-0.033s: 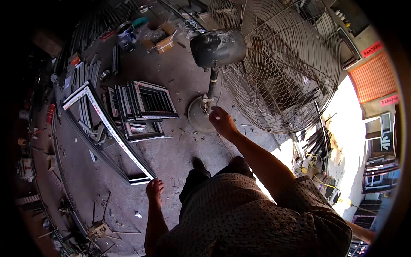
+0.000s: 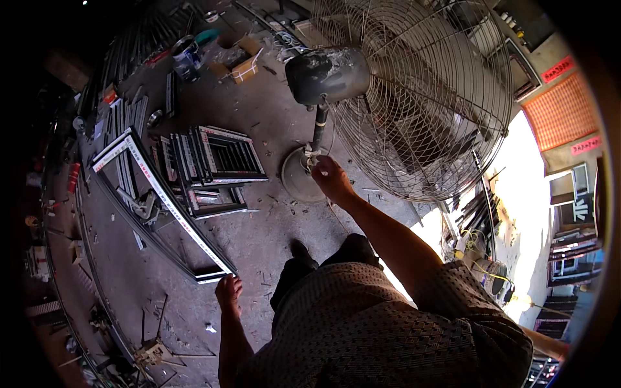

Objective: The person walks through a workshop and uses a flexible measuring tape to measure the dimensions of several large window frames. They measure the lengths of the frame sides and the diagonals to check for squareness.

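Observation:
My left hand (image 2: 229,295) has its fingers curled right by the near corner of a black metal frame (image 2: 167,192) with white printed tape. Whether they grip that corner or only lie beside it, I cannot tell. My right hand (image 2: 333,180) is raised in front of me, fingers bent in toward the thumb; anything small inside them is hidden. Just beyond it in the picture is the round base (image 2: 299,181) of a large standing fan, with its dark motor housing (image 2: 328,74) and wire cage (image 2: 427,97) above. A clamp-like metal piece (image 2: 147,205) shows through the frame's opening.
Several smaller taped frames (image 2: 229,155) are stacked on the dusty floor past the large one. Farther off stand a dark bucket (image 2: 186,59) and a cardboard box (image 2: 247,67). Long metal bars (image 2: 123,116) lie at the left. Yellow cable (image 2: 475,242) tangles at the right.
My left hand has shifted slightly left and down at the frame's corner. The right hand keeps its bent pose, and the whole view has moved a little.

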A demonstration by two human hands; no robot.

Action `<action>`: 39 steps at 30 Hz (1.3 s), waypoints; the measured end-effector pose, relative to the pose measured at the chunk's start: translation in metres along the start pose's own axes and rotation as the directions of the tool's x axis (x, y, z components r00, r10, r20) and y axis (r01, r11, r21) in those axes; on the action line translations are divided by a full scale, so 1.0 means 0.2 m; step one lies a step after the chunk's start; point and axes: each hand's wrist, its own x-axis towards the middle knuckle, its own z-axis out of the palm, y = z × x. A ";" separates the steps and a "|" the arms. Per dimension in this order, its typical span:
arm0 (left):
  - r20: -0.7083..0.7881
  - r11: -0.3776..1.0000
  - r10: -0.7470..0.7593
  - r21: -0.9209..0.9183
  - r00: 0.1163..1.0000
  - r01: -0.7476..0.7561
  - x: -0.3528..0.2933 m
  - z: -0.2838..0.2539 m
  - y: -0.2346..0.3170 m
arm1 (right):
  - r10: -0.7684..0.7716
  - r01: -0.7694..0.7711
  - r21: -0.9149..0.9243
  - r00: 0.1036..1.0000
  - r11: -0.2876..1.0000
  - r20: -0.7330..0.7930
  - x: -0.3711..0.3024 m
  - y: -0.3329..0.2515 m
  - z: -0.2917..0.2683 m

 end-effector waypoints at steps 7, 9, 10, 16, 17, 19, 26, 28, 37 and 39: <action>-0.135 0.969 -0.214 -0.152 0.967 0.193 0.09 -0.45 -0.28 | 0.357 -0.368 -0.028 0.915 0.929 -0.191 0.48 0.08 0.28; -0.152 0.948 -0.298 -0.158 0.942 0.275 0.01 -0.45 -0.44 | 0.416 -0.431 -0.021 0.881 0.902 -0.226 0.56 0.09 0.31; -0.114 0.924 -0.361 -0.177 0.925 0.339 0.01 -0.45 -0.53 | 0.376 -0.429 -0.085 0.857 0.899 -0.353 0.61 0.13 0.34; 0.251 0.641 0.075 0.729 0.965 -0.240 0.05 -0.60 -0.94 | 0.128 -0.127 0.041 0.827 0.991 -0.548 0.87 0.31 0.37; 0.244 0.644 0.108 0.721 0.964 -0.255 0.10 -0.66 -0.99 | 0.124 -0.001 0.208 0.805 0.978 -0.580 0.94 0.40 0.40; 0.209 0.745 0.044 0.645 0.977 -0.172 0.18 -0.59 -0.75 | -0.199 0.060 -0.279 0.841 0.958 -0.503 0.97 0.44 0.34; -0.124 0.972 -0.235 -0.007 0.964 0.236 0.48 -0.21 0.48 | -0.449 0.024 -0.752 0.814 0.659 -0.368 1.04 0.40 0.29; -0.108 0.979 -0.191 0.055 0.976 0.197 0.56 -0.17 0.63 | -0.318 0.054 -0.529 0.849 0.847 -0.422 1.02 0.36 0.31; 0.099 0.912 -0.255 0.356 0.962 0.205 0.77 -0.32 0.68 | -0.159 0.216 0.061 0.857 0.975 -0.489 0.88 0.33 0.33; 0.108 0.898 -0.275 0.385 0.955 0.215 0.81 -0.45 0.68 | -0.259 0.307 0.019 0.830 0.951 -0.494 0.80 0.21 0.32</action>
